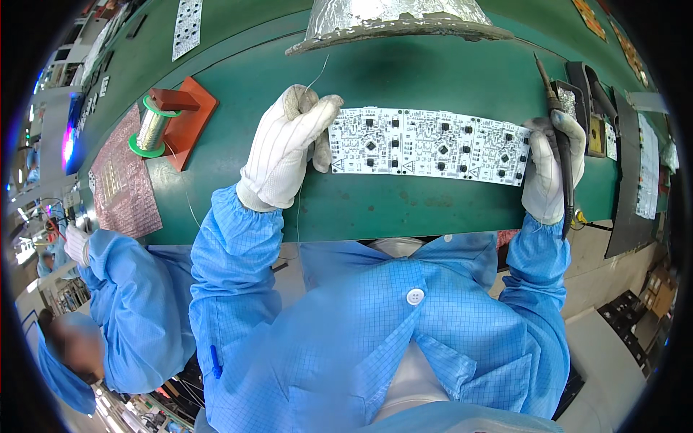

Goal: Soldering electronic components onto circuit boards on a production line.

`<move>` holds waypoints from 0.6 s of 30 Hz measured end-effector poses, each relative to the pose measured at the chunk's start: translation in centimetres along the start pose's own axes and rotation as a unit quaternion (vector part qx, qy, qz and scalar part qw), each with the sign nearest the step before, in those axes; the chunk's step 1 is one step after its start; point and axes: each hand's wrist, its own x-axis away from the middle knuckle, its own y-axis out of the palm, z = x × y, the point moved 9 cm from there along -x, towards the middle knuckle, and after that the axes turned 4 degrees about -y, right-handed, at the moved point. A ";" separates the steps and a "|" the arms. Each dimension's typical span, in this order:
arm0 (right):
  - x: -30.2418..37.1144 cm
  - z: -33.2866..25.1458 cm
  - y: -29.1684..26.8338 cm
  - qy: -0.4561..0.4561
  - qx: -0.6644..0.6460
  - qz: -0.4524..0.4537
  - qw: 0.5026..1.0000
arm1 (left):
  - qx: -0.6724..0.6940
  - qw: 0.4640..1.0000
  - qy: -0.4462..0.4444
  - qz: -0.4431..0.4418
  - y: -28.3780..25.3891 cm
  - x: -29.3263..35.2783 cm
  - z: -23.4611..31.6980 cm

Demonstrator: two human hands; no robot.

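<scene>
Both forearms, in blue sleeves, rise from the lower edge. The white-gloved left hand (287,144) is curled in a loose fist. The gloved right hand (548,167) is closed, fingers wrapped.

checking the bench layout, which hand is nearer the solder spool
Left. The left hand is at the white board strip's left end, nearer the solder spool; the right hand is at its far end.

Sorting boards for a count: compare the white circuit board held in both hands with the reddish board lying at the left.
The white circuit board is a long strip dotted with black parts; the reddish board is broader and copper-patterned. The white one is gripped by the left hand and right hand; the reddish one lies untouched. Both rest on the green bench.
</scene>
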 end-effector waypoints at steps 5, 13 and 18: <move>-0.1 -0.4 0.1 0.001 0.008 -0.006 1.000 | 0.045 0.998 -0.001 -0.038 0.7 -0.2 0.0; -0.1 -0.5 0.0 0.002 -0.008 0.005 1.000 | 0.035 0.999 0.000 -0.035 0.6 -0.3 -0.2; -0.2 -0.6 -0.3 0.002 0.009 0.009 1.000 | 0.037 0.999 0.001 -0.037 0.9 -0.1 0.0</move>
